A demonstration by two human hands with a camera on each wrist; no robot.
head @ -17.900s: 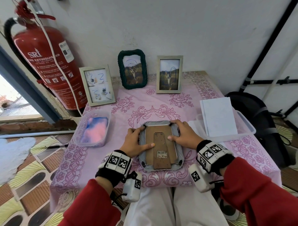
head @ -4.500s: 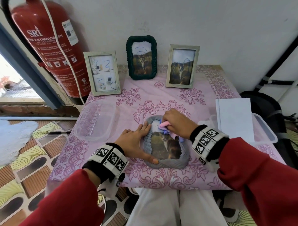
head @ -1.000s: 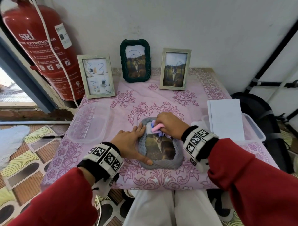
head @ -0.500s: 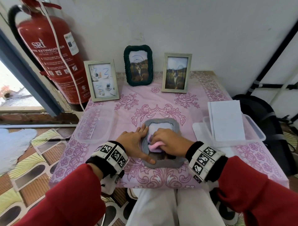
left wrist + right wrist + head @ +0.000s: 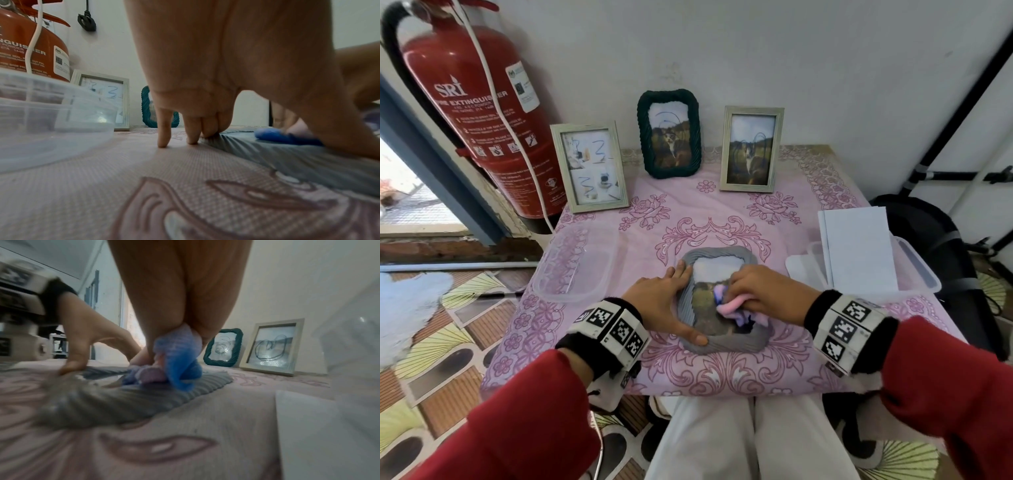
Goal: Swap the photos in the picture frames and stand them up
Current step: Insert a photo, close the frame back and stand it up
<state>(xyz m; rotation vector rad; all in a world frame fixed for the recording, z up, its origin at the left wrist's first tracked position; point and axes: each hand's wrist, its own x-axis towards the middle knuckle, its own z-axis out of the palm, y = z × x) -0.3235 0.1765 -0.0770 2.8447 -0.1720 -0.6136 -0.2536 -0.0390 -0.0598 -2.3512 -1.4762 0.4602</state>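
Note:
A grey ribbed picture frame [image 5: 717, 255] lies face up near the table's front edge, with a cat photo under its glass. My left hand [image 5: 666, 301] presses flat on its left side, fingers straight, thumb on the lower rim. My right hand [image 5: 760, 296] grips a crumpled pink and blue cloth [image 5: 732, 306] against the glass; in the right wrist view the cloth [image 5: 174, 356] bulges from my fist onto the grey frame [image 5: 144, 394]. Three frames stand at the back: a pale one [image 5: 589, 166], a dark green one [image 5: 669, 133], another pale one [image 5: 751, 149].
An empty clear plastic tub [image 5: 575, 263] sits left of the grey frame. A clear bin [image 5: 917, 270] with white sheets [image 5: 858, 250] on it stands at the right. A red fire extinguisher [image 5: 479, 113] hangs at the back left. The table has a pink patterned cover [image 5: 722, 370].
My right hand has rubbed the cloth from the glass's top down toward its lower right. The left hand has stayed on the frame's left side.

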